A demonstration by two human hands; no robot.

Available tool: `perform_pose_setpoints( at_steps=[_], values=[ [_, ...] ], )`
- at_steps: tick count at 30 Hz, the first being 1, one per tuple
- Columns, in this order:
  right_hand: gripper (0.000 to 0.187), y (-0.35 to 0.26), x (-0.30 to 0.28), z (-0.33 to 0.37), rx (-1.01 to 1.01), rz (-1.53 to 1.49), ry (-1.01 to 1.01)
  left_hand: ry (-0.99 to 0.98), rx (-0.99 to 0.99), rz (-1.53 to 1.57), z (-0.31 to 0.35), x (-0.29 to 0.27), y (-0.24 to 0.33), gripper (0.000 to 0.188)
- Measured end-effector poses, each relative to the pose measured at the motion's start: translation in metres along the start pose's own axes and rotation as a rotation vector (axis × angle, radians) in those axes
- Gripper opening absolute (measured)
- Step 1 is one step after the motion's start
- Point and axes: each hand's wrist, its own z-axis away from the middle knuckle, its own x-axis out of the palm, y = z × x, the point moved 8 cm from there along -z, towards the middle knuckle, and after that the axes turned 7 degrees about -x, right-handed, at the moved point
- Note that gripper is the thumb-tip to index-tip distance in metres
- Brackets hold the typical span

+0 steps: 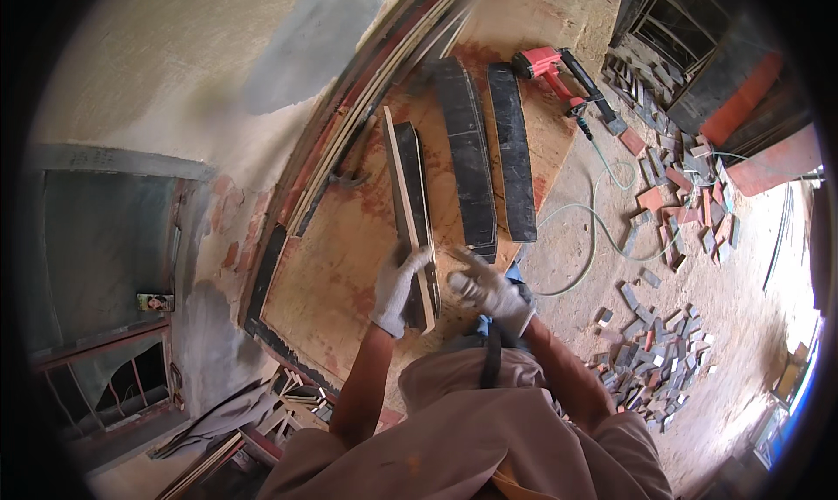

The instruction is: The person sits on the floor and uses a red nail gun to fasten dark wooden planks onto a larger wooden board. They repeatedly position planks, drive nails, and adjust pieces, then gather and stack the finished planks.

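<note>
My left hand [400, 292], in a whitish work glove, is closed around the near end of a narrow wooden strip [403, 186] with a pale edge. Against that strip's right side lies a dark-faced board [414, 172], its lower part partly hidden behind the strip. My right hand [493, 294], gloved too, hovers just right of the boards, fingers apart and slightly blurred. Two more black-faced boards, a wide one [467, 151] and a narrower one [511, 151], lie lengthwise on the plywood worktop [323, 273] beyond my right hand.
A red and black nail gun [546, 68] rests at the worktop's far right, with a pale green hose [594, 229] looping to the floor. Long strips [349, 89] lean along the wall at left. A hammer [349, 179] lies near them. Offcuts [655, 360] litter the floor at right.
</note>
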Motion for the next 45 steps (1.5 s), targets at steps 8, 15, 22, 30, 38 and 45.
perform_pose_setpoints(
  at_steps=[8, 15, 22, 30, 38, 45],
  values=[
    [0.090, -0.064, 0.056, -0.012, -0.012, -0.069, 0.048, -0.216, -0.094, 0.360, -0.026, 0.021, -0.004, 0.061],
    [0.077, -0.097, 0.040, -0.019, -0.039, -0.312, 0.131, -0.167, 0.142, 0.231, -0.029, 0.036, 0.031, 0.053],
    [0.063, -0.126, 0.036, -0.025, 0.047, -0.374, 0.124, -0.144, 0.198, 0.112, 0.000, 0.054, 0.068, 0.043],
    [0.071, -0.126, 0.004, 0.003, -0.120, -0.320, 0.160, -0.054, 0.248, -0.030, -0.019, 0.035, 0.036, 0.086],
    [0.084, -0.029, -0.103, 0.012, -0.058, 0.889, 0.602, 0.625, 0.113, -1.321, -0.069, -0.080, -0.152, 0.143],
    [0.091, 0.032, -0.169, -0.034, 0.092, 1.251, 0.563, 0.629, 0.046, -1.082, -0.064, -0.083, -0.162, 0.115]
  ],
)
